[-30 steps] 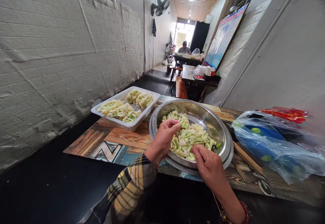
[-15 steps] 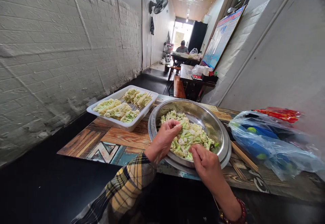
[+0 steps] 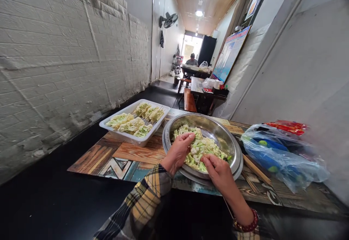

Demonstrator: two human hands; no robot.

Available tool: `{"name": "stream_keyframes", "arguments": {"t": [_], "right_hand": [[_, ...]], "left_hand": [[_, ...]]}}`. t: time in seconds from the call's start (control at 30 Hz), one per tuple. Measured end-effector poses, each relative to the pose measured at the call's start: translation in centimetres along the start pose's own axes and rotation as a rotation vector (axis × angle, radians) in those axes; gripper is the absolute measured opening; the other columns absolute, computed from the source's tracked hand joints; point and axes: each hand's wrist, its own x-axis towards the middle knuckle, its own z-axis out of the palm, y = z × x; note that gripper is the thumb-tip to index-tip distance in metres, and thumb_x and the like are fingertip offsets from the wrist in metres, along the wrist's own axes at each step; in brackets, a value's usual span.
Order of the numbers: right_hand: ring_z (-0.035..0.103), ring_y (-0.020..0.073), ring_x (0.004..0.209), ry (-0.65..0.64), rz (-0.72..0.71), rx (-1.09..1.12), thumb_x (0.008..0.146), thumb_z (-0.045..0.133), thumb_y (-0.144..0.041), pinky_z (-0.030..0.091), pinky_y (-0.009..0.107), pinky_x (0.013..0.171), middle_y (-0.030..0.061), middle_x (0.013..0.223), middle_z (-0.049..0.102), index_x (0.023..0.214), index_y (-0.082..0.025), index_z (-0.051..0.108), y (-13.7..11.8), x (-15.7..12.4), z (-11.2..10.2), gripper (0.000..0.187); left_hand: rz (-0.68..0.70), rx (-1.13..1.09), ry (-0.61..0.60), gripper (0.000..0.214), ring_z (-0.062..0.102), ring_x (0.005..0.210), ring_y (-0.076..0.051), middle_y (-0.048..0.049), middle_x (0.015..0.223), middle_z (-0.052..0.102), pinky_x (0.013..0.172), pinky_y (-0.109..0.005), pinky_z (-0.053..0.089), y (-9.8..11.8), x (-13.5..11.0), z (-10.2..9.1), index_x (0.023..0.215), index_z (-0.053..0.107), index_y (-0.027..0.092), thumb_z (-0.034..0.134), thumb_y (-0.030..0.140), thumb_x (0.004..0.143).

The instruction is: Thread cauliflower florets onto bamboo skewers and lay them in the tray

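My left hand (image 3: 180, 150) is over the left side of a steel basin (image 3: 237, 149), thumb and fingers pinched round a piece of cauliflower mostly hidden by them. Lower and to the right, my right hand (image 3: 219, 170) is closed at the basin's near rim. A thin skewer (image 3: 228, 208) sticks out below its palm towards the wrist. Cut cauliflower florets (image 3: 200, 147) lie heaped in the basin. To the left, a white plastic tray (image 3: 139, 141) holds several cauliflower skewers (image 3: 131, 125), their thin sticks pointing inward.
Beside the basin on the right lie bare wooden skewers (image 3: 256, 170) and a clear plastic bag (image 3: 291, 163) with blue and green contents. A red packet (image 3: 289, 126) lies behind it. The patterned tabletop (image 3: 89, 156) carries everything. Farther back, a person (image 3: 192, 60) sits at another table.
The view has shifted slightly, so the tray and basin sit a little lower and further right. Both hands keep nearly the same pose, the right slightly nearer the left.
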Motion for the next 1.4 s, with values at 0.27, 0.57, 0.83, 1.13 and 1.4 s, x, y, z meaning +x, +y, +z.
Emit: {"name": "stream_keyframes", "arguments": {"t": [0.27,0.57,0.83,1.13,1.4], "right_hand": [[0.066,0.0194,0.078,-0.053,0.045,0.060,0.094,0.042,-0.032,0.047,0.028,0.071,0.0041,0.083,0.071,0.092,-0.020,0.065,-1.2,0.1,-0.2,0.026],[0.068,0.0189,0.082,-0.012,0.029,0.017,0.095,0.040,-0.029,0.048,0.027,0.075,0.0040,0.086,0.073,0.093,-0.020,0.067,-1.7,-0.6,-0.2,0.029],[0.068,0.0195,0.088,-0.008,-0.018,0.025,0.096,0.037,-0.027,0.048,0.027,0.079,0.0046,0.097,0.073,0.103,-0.021,0.064,-1.1,-0.5,0.3,0.028],[0.067,0.0168,0.075,0.035,-0.073,-0.068,0.097,0.034,-0.025,0.045,0.023,0.068,0.0044,0.079,0.070,0.090,-0.020,0.063,-1.0,-0.6,0.4,0.030],[0.063,0.0155,0.066,0.054,-0.077,-0.181,0.097,0.033,-0.023,0.038,0.024,0.061,0.0043,0.071,0.067,0.082,-0.018,0.061,-1.0,-0.8,0.5,0.033]], "left_hand": [[0.077,-0.074,0.114,0.030,0.053,0.055,-0.009,0.0005,0.061,0.062,0.055,-0.021,0.042,-0.3,0.8,-0.6,0.071,0.068,0.013,0.083,0.031,0.053],[0.147,-0.063,0.105,0.028,0.061,0.065,-0.015,-0.0021,0.066,0.066,0.063,-0.026,0.047,-0.2,0.5,-0.8,0.071,0.068,0.014,0.080,0.034,0.057],[0.101,-0.071,0.054,0.026,0.064,0.070,-0.016,-0.0023,0.067,0.067,0.065,-0.026,0.049,-0.2,0.6,-0.5,0.074,0.066,0.014,0.077,0.033,0.061],[0.085,-0.004,0.061,0.024,0.064,0.071,-0.015,-0.0016,0.070,0.067,0.066,-0.025,0.047,-0.3,0.5,0.1,0.077,0.066,0.015,0.077,0.031,0.063],[0.074,0.029,0.033,0.019,0.060,0.065,-0.010,0.0013,0.068,0.064,0.064,-0.020,0.045,-0.4,0.2,0.5,0.076,0.065,0.014,0.074,0.028,0.067]]}}
